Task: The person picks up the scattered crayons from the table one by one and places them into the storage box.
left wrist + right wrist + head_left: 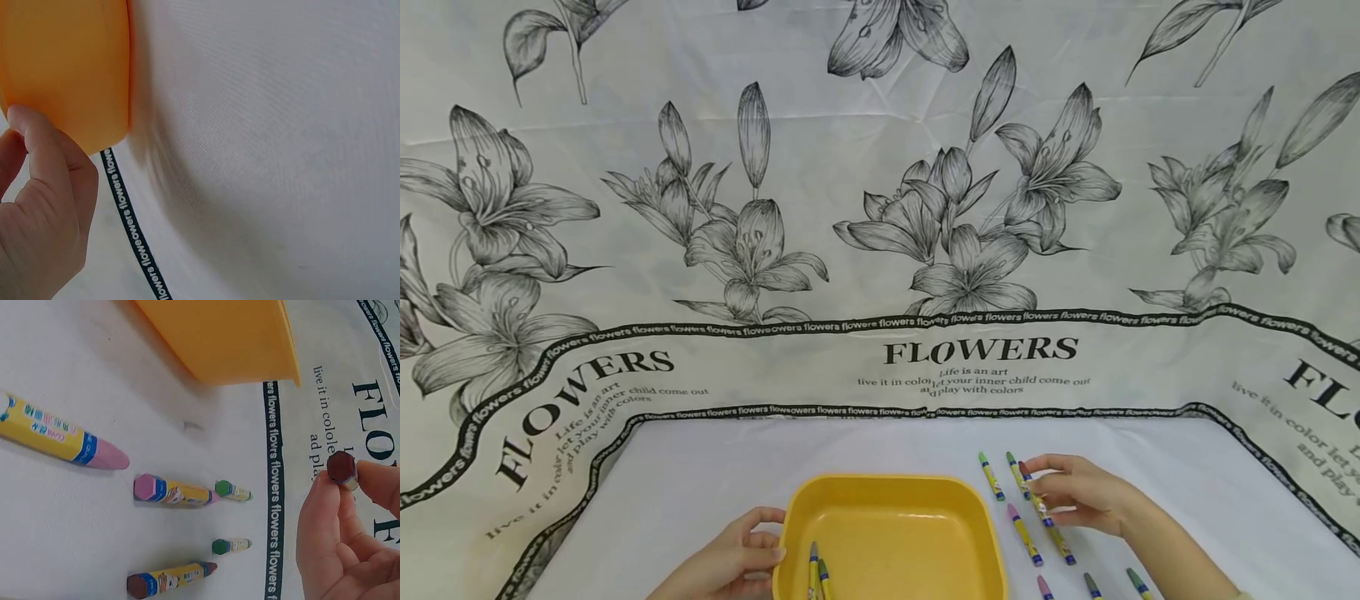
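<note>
My left hand [737,554] grips the left rim of a yellow plastic tray [891,493]; the left wrist view shows its fingertips against the tray's outer wall [69,69]. A grey crayon [813,571] and a green crayon [825,579] lie inside at the left. To the right of the tray, my right hand [1086,492] pinches a dark brown crayon [342,467] between thumb and fingers, above the table. Around that hand lie a light green crayon [991,477], a dark green crayon [1017,473], a pink crayon [1025,535] and another brown crayon [172,580].
Closer to the front edge of view lie another pink crayon [1045,588], a bluish grey crayon [1092,587] and a green crayon [1138,583]. A white cloth [715,467] covers the table. Behind it hangs a flower-printed curtain [880,275]. The tray's front side is cut off.
</note>
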Demonstrator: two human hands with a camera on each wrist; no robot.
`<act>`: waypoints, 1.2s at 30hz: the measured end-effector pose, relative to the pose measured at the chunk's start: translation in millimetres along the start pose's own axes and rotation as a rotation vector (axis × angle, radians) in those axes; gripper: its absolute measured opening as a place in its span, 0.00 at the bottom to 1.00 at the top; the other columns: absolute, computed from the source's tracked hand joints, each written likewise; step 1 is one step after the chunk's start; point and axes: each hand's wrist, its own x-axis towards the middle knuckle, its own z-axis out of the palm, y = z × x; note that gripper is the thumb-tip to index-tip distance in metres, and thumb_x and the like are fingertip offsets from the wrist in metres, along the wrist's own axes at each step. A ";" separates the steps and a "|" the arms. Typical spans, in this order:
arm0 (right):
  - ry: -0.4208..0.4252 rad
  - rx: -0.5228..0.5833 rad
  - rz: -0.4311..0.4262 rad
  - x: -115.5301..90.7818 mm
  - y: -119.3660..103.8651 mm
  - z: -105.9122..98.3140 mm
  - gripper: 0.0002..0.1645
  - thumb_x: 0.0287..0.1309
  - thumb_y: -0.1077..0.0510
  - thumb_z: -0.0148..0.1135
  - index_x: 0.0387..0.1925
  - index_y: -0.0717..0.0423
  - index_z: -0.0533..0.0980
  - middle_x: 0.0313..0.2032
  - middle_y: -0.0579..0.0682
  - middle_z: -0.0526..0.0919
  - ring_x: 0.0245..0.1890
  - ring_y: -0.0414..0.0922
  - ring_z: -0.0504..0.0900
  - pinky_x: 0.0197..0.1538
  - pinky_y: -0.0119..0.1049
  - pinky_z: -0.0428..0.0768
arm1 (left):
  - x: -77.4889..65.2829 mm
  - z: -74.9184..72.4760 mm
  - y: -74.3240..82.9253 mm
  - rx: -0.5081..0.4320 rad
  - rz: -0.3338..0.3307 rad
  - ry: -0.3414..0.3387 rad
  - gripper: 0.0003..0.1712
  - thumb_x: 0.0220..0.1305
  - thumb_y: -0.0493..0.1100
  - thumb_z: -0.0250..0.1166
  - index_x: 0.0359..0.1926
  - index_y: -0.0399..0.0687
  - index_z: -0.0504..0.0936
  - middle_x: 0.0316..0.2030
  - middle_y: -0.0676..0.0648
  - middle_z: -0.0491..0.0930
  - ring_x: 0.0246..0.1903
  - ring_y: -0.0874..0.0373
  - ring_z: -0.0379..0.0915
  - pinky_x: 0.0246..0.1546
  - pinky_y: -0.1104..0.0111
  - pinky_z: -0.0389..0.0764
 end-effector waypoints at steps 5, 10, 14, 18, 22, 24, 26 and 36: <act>-0.072 0.045 -0.035 -1.6 -5.8 8.6 0.21 0.54 0.59 0.61 0.50 0.58 0.71 0.32 0.48 0.75 0.27 0.38 0.71 0.28 0.26 0.76 | -0.7 0.3 -0.4 -0.004 -0.005 -0.004 0.31 0.61 0.34 0.60 0.61 0.35 0.55 0.33 0.46 0.76 0.29 0.60 0.75 0.36 0.71 0.80; -0.123 0.073 -0.060 -1.9 -10.7 17.3 0.20 0.56 0.59 0.59 0.51 0.58 0.70 0.32 0.48 0.75 0.26 0.37 0.69 0.26 0.25 0.75 | -0.1 -0.3 1.6 0.013 0.007 -0.024 0.31 0.62 0.33 0.59 0.61 0.34 0.54 0.34 0.45 0.76 0.30 0.60 0.77 0.36 0.71 0.80; -0.161 0.087 -0.071 -1.1 -13.0 22.8 0.20 0.58 0.59 0.58 0.52 0.59 0.69 0.31 0.47 0.77 0.27 0.37 0.72 0.28 0.26 0.78 | -1.4 -0.6 1.7 0.019 0.014 -0.014 0.31 0.62 0.33 0.59 0.61 0.35 0.54 0.35 0.45 0.76 0.29 0.61 0.76 0.34 0.73 0.79; -0.209 0.119 -0.084 -1.1 -14.9 27.1 0.18 0.58 0.60 0.57 0.51 0.58 0.69 0.32 0.46 0.78 0.28 0.37 0.73 0.30 0.28 0.79 | -0.7 -0.6 1.3 0.037 0.025 -0.009 0.31 0.62 0.34 0.59 0.61 0.34 0.55 0.35 0.45 0.76 0.29 0.61 0.76 0.34 0.73 0.79; -0.235 0.130 -0.100 -0.7 -19.2 33.2 0.17 0.58 0.60 0.56 0.50 0.57 0.69 0.33 0.46 0.77 0.29 0.37 0.74 0.31 0.28 0.78 | 1.3 -1.2 1.9 0.065 0.026 -0.003 0.30 0.62 0.34 0.59 0.61 0.34 0.55 0.34 0.46 0.77 0.29 0.61 0.76 0.33 0.73 0.80; -0.247 0.136 -0.111 0.8 -20.6 37.2 0.16 0.58 0.60 0.56 0.49 0.56 0.70 0.33 0.46 0.76 0.30 0.37 0.74 0.31 0.27 0.77 | 1.9 -2.4 2.2 0.060 0.024 -0.009 0.30 0.63 0.34 0.58 0.61 0.34 0.55 0.34 0.46 0.77 0.30 0.61 0.77 0.34 0.72 0.80; -0.261 0.146 -0.120 2.7 -20.8 41.3 0.15 0.58 0.61 0.56 0.48 0.56 0.70 0.33 0.46 0.77 0.30 0.37 0.75 0.30 0.26 0.78 | 2.5 -3.9 1.6 0.051 0.023 -0.022 0.29 0.63 0.34 0.57 0.61 0.35 0.54 0.34 0.47 0.77 0.31 0.61 0.77 0.34 0.72 0.80; -0.302 0.201 -0.094 8.3 -25.2 61.8 0.18 0.59 0.62 0.56 0.51 0.61 0.69 0.36 0.50 0.79 0.32 0.40 0.75 0.35 0.31 0.80 | 3.7 -4.6 -0.4 0.042 0.014 -0.030 0.29 0.64 0.34 0.57 0.61 0.36 0.55 0.34 0.47 0.77 0.31 0.60 0.78 0.35 0.72 0.80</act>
